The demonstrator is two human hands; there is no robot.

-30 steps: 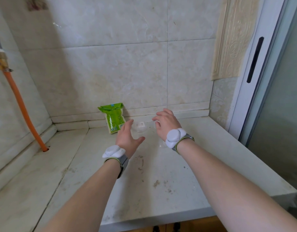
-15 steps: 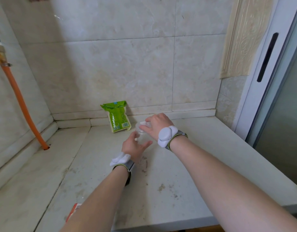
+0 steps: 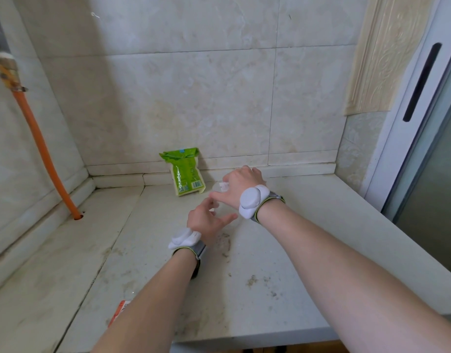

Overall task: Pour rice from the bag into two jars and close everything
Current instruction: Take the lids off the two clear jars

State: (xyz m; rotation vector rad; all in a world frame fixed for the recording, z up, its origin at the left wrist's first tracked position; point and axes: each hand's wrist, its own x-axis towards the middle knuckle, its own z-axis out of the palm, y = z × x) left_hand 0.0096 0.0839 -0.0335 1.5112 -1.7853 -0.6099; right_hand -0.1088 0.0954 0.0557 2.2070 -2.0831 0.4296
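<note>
Clear jar stands upright on the table, mid-rear, between both hands. Right hand grips the jar's top from above, fingers curled. Left hand is released, fingers spread beside the jar's lower part; contact cannot be told. Green rice bag leans on the back wall, just behind and left of the jar. Orange hose runs down at far left.

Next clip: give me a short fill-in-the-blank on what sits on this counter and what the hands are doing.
The rice bag leaning on the tiled wall is ____ in colour.
The right hand grips the top of the clear jar, which stands to the bag's ____ in the view.
The hose at the far left is ____.
Missing words: green; right; orange.
</note>
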